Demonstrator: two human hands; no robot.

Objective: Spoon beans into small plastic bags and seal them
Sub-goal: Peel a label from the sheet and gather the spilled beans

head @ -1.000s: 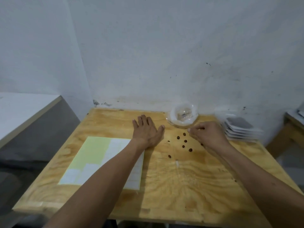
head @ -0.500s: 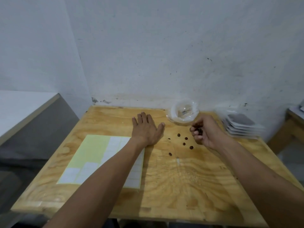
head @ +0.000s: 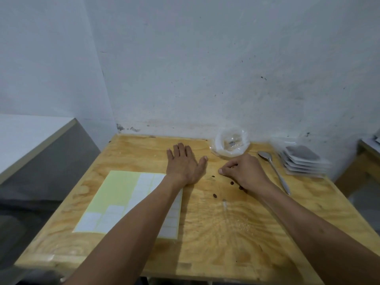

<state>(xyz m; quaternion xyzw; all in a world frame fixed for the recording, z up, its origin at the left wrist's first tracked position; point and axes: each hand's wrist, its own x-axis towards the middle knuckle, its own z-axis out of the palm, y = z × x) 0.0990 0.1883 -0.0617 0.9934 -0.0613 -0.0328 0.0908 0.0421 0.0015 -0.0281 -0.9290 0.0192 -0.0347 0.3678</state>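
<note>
1. My left hand (head: 185,163) lies flat on the wooden table (head: 236,233), palm down, fingers straight and spread, holding nothing.
2. My right hand (head: 244,171) rests knuckles up with its fingers curled under, fingertips (head: 221,171) on the wood; whether it pinches a bean I cannot tell.
3. I count four loose beans (head: 215,195), scattered from 9 to 7 o'clock of that hand.
4. One spoon (head: 274,171) lies at its 3 o'clock, one open bag (head: 231,144) at 12, and a stack of filled bags (head: 302,161) beyond the spoon.

No readable text anywhere; label sheet (head: 131,200) stickers look blank, though view is soft.
</note>
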